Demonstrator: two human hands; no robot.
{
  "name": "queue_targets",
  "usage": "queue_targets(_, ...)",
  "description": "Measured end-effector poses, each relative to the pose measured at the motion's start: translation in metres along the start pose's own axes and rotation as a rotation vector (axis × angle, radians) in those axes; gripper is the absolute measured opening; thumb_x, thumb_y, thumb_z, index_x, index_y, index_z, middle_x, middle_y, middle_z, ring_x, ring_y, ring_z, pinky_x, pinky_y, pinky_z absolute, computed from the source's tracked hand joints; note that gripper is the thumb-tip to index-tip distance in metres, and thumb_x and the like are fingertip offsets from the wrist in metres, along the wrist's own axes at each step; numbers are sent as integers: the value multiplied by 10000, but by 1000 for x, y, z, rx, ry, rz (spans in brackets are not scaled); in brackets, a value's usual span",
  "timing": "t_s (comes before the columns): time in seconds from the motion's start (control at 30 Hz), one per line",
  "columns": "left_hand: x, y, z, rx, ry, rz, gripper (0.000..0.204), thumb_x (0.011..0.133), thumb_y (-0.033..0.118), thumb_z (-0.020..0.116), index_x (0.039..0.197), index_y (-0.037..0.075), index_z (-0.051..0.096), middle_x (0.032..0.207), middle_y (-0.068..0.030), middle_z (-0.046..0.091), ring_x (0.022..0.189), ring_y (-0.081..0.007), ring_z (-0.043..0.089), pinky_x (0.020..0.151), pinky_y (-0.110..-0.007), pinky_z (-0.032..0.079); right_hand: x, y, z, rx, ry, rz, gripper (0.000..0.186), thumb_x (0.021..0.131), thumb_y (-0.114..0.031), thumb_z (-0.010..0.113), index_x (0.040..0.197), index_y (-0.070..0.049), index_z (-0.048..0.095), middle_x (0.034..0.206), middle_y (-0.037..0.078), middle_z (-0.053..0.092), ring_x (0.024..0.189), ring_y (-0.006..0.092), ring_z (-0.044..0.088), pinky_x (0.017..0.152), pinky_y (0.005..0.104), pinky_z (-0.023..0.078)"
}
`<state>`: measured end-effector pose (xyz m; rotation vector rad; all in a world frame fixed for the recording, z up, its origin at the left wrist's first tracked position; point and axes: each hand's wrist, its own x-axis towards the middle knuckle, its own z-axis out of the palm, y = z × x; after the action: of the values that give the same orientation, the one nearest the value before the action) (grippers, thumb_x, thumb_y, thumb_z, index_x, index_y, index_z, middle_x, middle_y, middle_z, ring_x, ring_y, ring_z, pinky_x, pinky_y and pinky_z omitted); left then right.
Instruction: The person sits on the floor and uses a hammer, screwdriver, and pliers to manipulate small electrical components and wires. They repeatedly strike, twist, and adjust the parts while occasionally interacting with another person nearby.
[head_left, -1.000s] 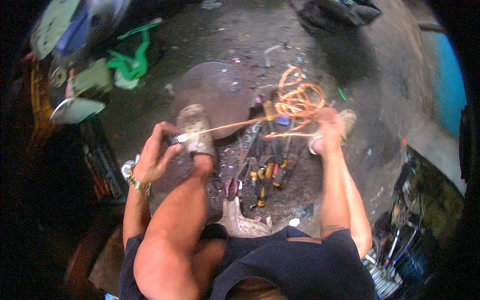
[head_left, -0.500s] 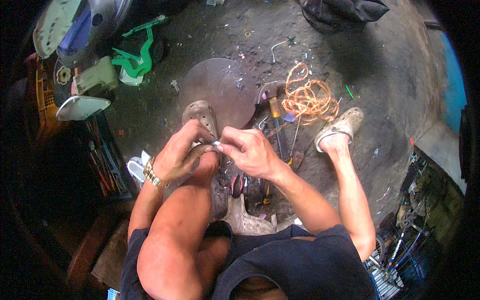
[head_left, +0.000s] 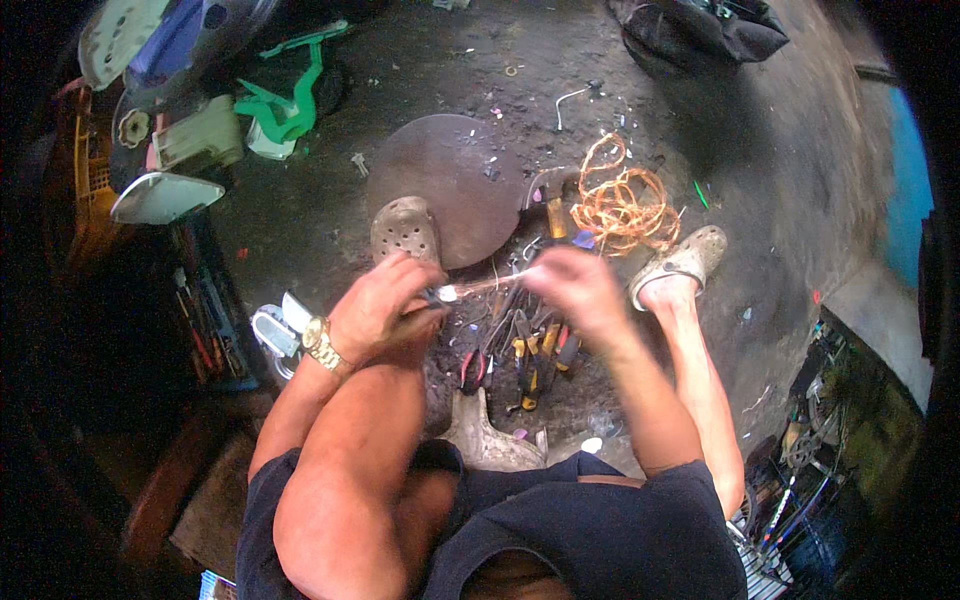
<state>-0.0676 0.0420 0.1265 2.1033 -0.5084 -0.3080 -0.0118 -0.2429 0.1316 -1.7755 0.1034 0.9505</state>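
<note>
My left hand (head_left: 385, 305), with a metal watch at the wrist, is closed on a small white-and-dark piece (head_left: 445, 293) above my left leg. Thin pale cord (head_left: 495, 281) stretches from it to my right hand (head_left: 580, 300), which is motion-blurred and pinches the cord near its end. A loose tangle of orange cord (head_left: 620, 205) lies on the floor beyond my hands. Below them lie pliers (head_left: 472, 368) and other yellow-and-black handled tools (head_left: 530, 365), beside a round dark plate (head_left: 450, 180) partly under my left clog (head_left: 402, 225).
Green plastic part (head_left: 290, 115), white panels (head_left: 165, 198), and a crate (head_left: 90, 190) crowd the left. A black bag (head_left: 700, 30) lies at the back. Bicycle parts (head_left: 805, 460) stand lower right, by a blue-and-grey wall (head_left: 900, 200). My right clog (head_left: 690, 255) rests on the floor.
A second ago my hands were far apart with orange cord stretched between them; they then met over my left clog. Now my right hand has pulled away rightward, stretching thin cord again.
</note>
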Motion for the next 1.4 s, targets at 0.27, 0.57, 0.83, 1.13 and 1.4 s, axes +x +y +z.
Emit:
queue_targets(0.27, -24, -20, -15, 61, 13, -133, 385, 771, 134, 763, 1100, 26, 596, 1059, -144, 620, 967, -350, 595, 853, -411, 491, 2, 69, -142, -1087, 818, -211, 542, 881, -133, 693, 1385, -36, 519, 1349, 187, 559, 1242, 331, 540, 1060, 386, 415)
queue_targets(0.57, 12, 3, -10, 120, -71, -73, 372, 773, 158, 753, 1086, 34, 595, 1043, -146, 607, 979, -366, 592, 825, -433, 511, 20, -11, 47, -251, -204, -299, 344, 948, -352, 623, 1026, -23, 684, 791, 215, 654, 777, 315, 693, 721, 433, 523)
queue_targets(0.83, -27, -25, -26, -135, 30, -308, 332, 815, 144, 751, 1098, 28, 620, 1110, -115, 651, 1022, -294, 628, 844, -397, 509, 10, 97, -162, 77, 691, 115, 336, 911, -123, 641, 1234, -37, 601, 1007, 63, 675, 929, 170, 635, 841, 318, 514)
queue_targets(1.13, -13, -3, 1, -1192, -97, -397, 352, 897, 158, 699, 1213, 39, 599, 1278, -139, 620, 1199, -234, 556, 1046, -415, 416, -13, -49, -7, -393, 53, -723, 393, 875, -162, 703, 1253, -75, 642, 1118, 150, 678, 984, 302, 654, 883, 388, 529)
queue_targets(1.4, -15, -3, 3, -1080, -136, -474, 371, 928, 190, 686, 1236, 11, 582, 1186, -91, 646, 1144, -154, 571, 973, -333, 452, 8, -62, 35, -381, -121, -751, 287, 854, -196, 718, 1130, -120, 693, 838, 107, 615, 762, 320, 647, 677, 400, 542)
